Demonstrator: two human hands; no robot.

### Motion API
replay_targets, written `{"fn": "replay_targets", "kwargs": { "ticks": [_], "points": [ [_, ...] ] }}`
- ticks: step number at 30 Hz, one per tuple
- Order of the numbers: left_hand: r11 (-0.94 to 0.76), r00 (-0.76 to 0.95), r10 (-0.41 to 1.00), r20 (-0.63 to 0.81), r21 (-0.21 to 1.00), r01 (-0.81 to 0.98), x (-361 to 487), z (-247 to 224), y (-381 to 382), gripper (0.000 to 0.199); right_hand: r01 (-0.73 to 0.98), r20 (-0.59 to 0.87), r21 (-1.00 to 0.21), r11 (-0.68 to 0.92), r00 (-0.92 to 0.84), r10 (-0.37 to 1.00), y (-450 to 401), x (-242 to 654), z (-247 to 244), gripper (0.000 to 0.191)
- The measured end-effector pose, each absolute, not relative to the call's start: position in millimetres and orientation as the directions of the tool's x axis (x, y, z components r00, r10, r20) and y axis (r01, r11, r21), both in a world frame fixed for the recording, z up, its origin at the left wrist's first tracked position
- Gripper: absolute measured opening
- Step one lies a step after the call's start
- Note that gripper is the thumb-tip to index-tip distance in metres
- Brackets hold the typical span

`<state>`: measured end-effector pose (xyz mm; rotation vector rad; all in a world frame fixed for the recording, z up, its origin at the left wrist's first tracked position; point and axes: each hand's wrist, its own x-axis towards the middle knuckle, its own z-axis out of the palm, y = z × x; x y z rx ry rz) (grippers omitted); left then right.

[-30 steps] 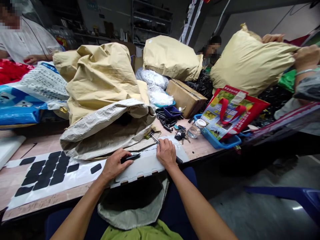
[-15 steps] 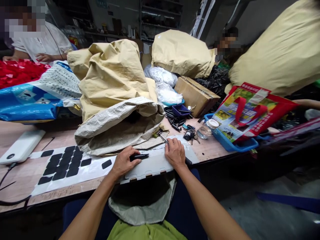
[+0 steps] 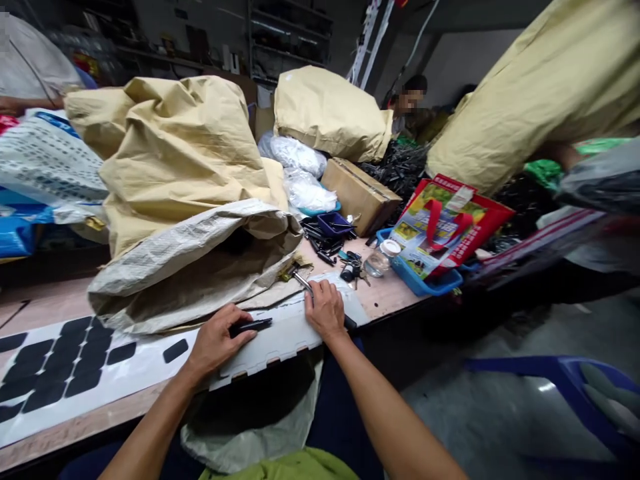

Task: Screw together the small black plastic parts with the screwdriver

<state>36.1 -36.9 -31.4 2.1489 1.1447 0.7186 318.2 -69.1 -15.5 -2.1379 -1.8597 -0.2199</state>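
My left hand [image 3: 219,340] is closed round a slim black part [image 3: 256,325], whose tip points right over the pale cardboard [image 3: 280,337] at the table's front edge. On the right of that cardboard, my right hand [image 3: 326,308] grips a tool with a metal shaft [image 3: 303,283] pointing away from me; its dark handle end [image 3: 349,322] sticks out behind the palm. Beyond both hands lies a pale woven sack [image 3: 185,273] with its mouth open toward me. A second sack [image 3: 250,433] hangs open below the table edge.
Several black square pads on a white sheet [image 3: 145,373] lie left. Keys, a clear jar [image 3: 376,264], black parts [image 3: 325,257] and a blue basket [image 3: 425,285] with a red bag [image 3: 440,227] are right. Behind stand large tan sacks [image 3: 330,110] and a cardboard box [image 3: 357,193]. People sit beyond.
The view has turned to the right, so the table and both hands appear further left. Both hands keep their hold, and the pose over the cardboard looks nearly the same.
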Motion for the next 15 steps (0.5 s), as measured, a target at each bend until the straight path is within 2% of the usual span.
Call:
{"fn": "replay_targets", "kwargs": {
  "ticks": [6, 11, 13, 15],
  "points": [
    [-0.444, 0.47, 0.861, 0.196, 0.74, 0.505, 36.4, -26.3, -38.2, 0.025, 0.978, 0.295, -0.158, -0.133, 0.176, 0.939, -65.1, 318.8, -12.9, 0.028],
    [-0.436, 0.46, 0.866, 0.197, 0.749, 0.5, 38.2, -26.3, -37.8, 0.016, 0.964, 0.17, -0.224, -0.145, 0.185, 0.968, -57.3, 328.8, -1.3, 0.017],
    [-0.427, 0.452, 0.871, 0.193, 0.753, 0.5, 38.4, -27.2, -37.1, 0.015, 0.942, 0.206, -0.294, -0.159, 0.225, 0.952, -65.1, 332.5, 4.0, 0.02],
    [-0.419, 0.444, 0.876, 0.189, 0.756, 0.503, 38.5, -27.7, -36.6, 0.016, 0.895, 0.263, -0.414, -0.166, 0.292, 0.92, -81.3, 332.1, 8.4, 0.023]
  ]
}}
